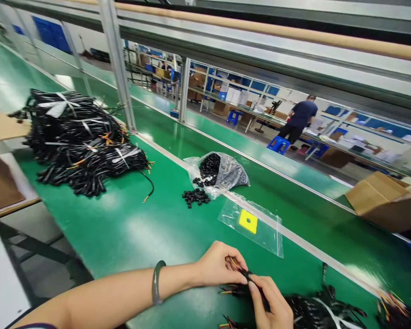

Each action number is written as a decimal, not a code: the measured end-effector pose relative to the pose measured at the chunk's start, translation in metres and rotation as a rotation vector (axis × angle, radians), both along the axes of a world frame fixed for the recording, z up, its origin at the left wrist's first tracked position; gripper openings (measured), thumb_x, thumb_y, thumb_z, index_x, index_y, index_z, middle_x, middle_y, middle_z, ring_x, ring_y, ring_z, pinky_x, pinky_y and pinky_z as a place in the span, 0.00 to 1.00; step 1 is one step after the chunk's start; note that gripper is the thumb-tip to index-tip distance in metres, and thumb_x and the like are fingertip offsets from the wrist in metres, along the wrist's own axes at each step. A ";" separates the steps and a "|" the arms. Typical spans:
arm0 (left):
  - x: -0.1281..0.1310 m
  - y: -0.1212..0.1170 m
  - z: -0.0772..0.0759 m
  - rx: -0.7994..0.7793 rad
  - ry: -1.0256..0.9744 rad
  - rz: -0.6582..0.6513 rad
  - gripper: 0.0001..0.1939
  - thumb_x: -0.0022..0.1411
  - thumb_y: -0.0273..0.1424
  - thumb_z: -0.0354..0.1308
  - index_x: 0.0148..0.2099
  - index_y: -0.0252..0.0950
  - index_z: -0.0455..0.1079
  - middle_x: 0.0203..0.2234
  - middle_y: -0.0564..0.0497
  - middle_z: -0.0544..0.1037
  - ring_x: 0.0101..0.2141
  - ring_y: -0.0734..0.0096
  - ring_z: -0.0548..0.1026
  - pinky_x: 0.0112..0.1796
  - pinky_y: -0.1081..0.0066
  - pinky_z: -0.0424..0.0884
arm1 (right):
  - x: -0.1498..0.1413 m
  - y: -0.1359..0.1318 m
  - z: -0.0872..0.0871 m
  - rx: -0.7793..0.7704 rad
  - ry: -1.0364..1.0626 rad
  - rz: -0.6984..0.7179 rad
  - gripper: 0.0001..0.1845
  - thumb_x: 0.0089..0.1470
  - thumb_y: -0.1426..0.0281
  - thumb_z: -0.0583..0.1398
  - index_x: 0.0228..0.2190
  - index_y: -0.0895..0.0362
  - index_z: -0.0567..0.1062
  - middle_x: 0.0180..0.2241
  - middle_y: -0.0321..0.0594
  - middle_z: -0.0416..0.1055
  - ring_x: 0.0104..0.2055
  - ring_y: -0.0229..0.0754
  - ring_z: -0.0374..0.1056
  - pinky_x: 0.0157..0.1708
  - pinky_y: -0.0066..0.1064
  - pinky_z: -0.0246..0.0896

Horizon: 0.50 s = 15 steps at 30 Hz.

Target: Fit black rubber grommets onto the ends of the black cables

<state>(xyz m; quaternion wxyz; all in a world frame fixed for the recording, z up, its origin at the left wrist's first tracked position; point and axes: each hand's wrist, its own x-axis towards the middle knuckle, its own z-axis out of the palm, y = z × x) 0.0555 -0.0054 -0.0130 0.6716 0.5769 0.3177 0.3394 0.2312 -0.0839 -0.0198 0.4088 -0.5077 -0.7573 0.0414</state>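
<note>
My left hand [216, 266], with a bangle on its wrist, is closed in a pinch on a black cable [247, 275]. Coloured wire ends show between its thumb and fingers. Close beside it, my right hand [273, 302] pinches the same cable, and the two sets of fingertips almost meet. Whether a small black part sits on the cable there is hard to make out. Under and right of my hands lies a bundle of black cables [304, 310] with a white tie. Small black pieces [196, 197] have spilled from a clear plastic bag [233, 172] farther back.
A large pile of tied black cables [78, 137] lies at the left of the green table [137, 246]. A zip bag [269, 237] with a yellow card [248, 221] is in front of me. Metal posts [118, 68] rise behind; a cardboard box [383, 196] stands right. A person [301, 114] bends over a far bench.
</note>
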 end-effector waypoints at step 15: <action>-0.001 -0.002 0.002 0.087 0.026 -0.001 0.17 0.44 0.35 0.69 0.34 0.27 0.77 0.26 0.45 0.78 0.27 0.70 0.75 0.31 0.75 0.71 | -0.009 0.001 0.012 -0.064 0.101 0.022 0.09 0.60 0.72 0.55 0.36 0.60 0.75 0.31 0.41 0.71 0.33 0.34 0.69 0.33 0.19 0.66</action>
